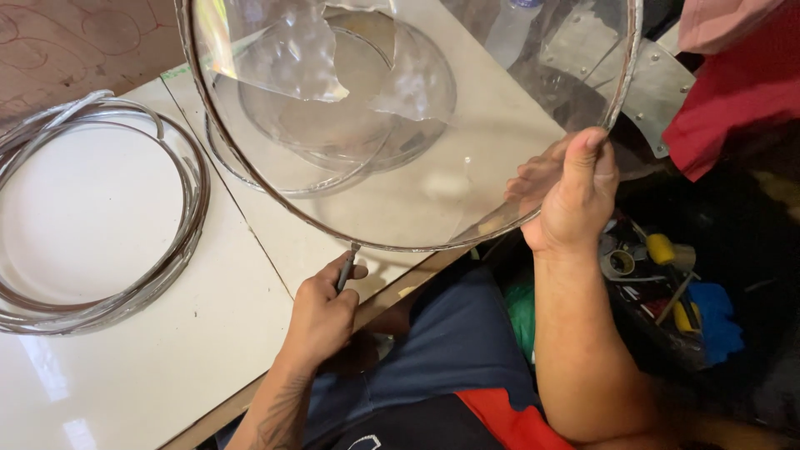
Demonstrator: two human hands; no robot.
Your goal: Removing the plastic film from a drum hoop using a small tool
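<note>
your right hand [573,193] grips the lower right rim of the large clear dome [417,125], thumb over the outer face and fingers seen through the plastic behind it. the dome is raised above the white table [133,375] and tilted toward you; its upper part is cut off by the top edge of the frame. your left hand [323,310] is closed around a thin metal tool [347,265], whose tip meets the dome's metal-edged rim at its lowest point. the tool's handle is hidden inside the fist. through the dome you see further clear discs [333,108] stacked on the table, their outlines blurred by glare. a coil of metal rings [179,242] lies on the table to the left, well apart from both hands. an open box of tools [658,283] sits low on the right; its contents are hard to make out.
</note>
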